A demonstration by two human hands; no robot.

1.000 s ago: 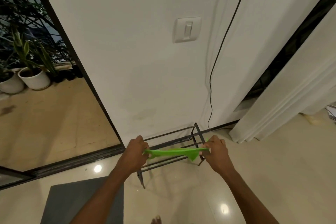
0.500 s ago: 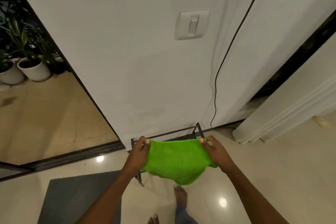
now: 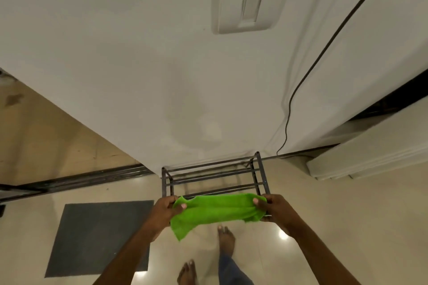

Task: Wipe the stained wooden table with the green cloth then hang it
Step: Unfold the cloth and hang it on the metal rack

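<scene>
Two pinches at opposite ends of green cloth (image 3: 217,211), by left hand (image 3: 165,211) and right hand (image 3: 274,210), just by front bar of rack (image 3: 215,169). Soft, light, likely floppy: hold corners taut, drape evenly.

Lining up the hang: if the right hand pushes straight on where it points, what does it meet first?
Likely the metal rack's near top rail, just beyond the right hand gripping the green cloth; depth is unclear.
</scene>
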